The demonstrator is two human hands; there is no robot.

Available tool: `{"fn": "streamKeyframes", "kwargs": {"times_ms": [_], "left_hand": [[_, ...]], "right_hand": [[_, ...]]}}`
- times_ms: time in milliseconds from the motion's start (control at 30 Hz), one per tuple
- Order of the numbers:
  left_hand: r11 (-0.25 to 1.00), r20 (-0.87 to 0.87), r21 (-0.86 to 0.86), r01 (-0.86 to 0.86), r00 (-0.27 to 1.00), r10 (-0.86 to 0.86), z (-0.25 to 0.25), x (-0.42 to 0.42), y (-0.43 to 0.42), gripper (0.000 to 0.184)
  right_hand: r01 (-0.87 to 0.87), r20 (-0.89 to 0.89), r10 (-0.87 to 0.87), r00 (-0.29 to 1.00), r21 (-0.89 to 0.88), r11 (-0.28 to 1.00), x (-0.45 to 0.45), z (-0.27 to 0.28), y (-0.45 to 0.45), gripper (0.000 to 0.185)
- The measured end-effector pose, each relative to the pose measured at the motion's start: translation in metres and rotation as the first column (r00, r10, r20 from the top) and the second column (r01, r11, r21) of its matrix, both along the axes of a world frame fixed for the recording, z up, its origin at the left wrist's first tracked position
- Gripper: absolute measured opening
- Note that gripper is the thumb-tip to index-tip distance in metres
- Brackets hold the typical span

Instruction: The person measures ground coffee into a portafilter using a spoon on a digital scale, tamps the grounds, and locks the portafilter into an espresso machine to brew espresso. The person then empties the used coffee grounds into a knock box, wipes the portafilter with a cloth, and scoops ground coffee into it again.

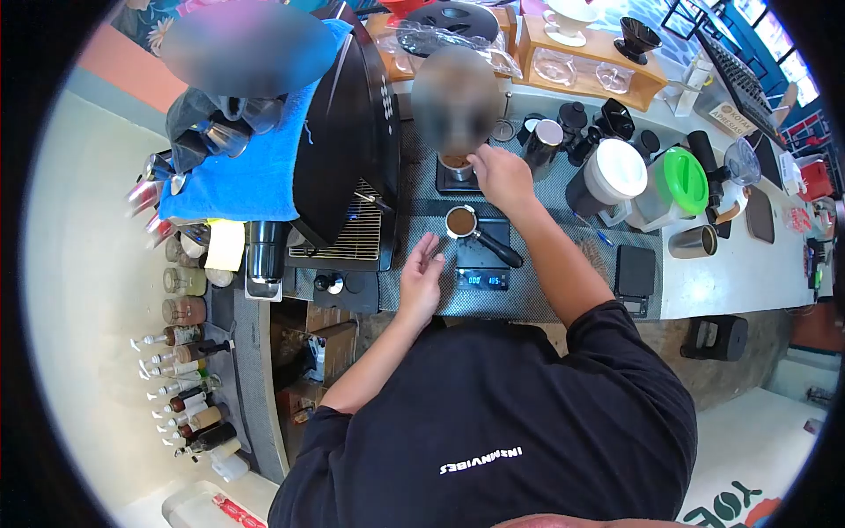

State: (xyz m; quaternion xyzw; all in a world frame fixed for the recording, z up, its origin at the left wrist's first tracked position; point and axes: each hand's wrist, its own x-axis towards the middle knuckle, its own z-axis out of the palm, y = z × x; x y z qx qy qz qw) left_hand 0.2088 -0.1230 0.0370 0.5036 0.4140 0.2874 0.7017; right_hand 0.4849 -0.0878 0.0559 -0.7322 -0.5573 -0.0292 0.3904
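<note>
A portafilter (461,222) filled with brown coffee grounds rests on a black digital scale (493,231), its black handle angled toward the lower right. Blue digits glow on the scale's front display. My left hand (422,277) hovers just left of the scale, fingers extended and holding nothing. Farther back, my right hand (504,180) has its fingers drawn together at the right rim of a small metal cup (458,172) with brown grounds in it. What those fingers pinch, if anything, is hidden. A blurred patch covers the area right above the cup.
A black espresso machine (343,132) draped with a blue towel (238,176) stands on the left. Right of my arm are a white-lidded container (620,172), a green-lidded jug (685,180), a metal pitcher (693,242) and a small black scale (635,271).
</note>
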Motion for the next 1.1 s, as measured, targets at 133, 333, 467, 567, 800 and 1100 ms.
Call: {"fn": "streamKeyframes", "kwargs": {"times_ms": [133, 333, 467, 567, 800, 1100], "left_hand": [[1.0, 0.015, 0.004, 0.008, 1.0, -0.008, -0.011, 0.0, 0.012, 0.063], [0.986, -0.053, 0.149, 0.078, 0.996, -0.071, 0.0, 0.037, 0.045, 0.068], [0.89, -0.26, 0.425, 0.165, 0.964, -0.054, -0.02, 0.078, 0.085, 0.084], [0.819, -0.353, 0.542, 0.19, 0.935, 0.016, -0.011, 0.105, 0.101, 0.1], [0.729, -0.45, 0.65, 0.216, 0.882, 0.14, -0.006, 0.144, 0.123, 0.111], [0.466, -0.564, 0.794, 0.39, 0.759, 0.325, 0.008, 0.164, 0.131, 0.101]], "right_hand": [[-0.099, 0.019, 0.098, 0.995, 0.102, 0.99, 0.009, -0.016, -0.013, 0.016], [-0.023, -0.061, 0.03, 0.998, 0.114, 0.993, 0.005, -0.029, -0.029, 0.015], [-0.005, -0.195, 0.036, 0.98, 0.157, 0.988, -0.003, -0.025, -0.033, 0.011], [0.04, -0.165, -0.028, 0.986, 0.074, 0.996, -0.004, -0.024, -0.037, 0.01], [0.162, -0.303, -0.099, 0.948, 0.19, 0.968, 0.01, -0.004, -0.02, 0.009], [0.322, -0.555, -0.181, 0.812, 0.167, 0.932, 0.009, -0.005, -0.027, 0.009]]}}
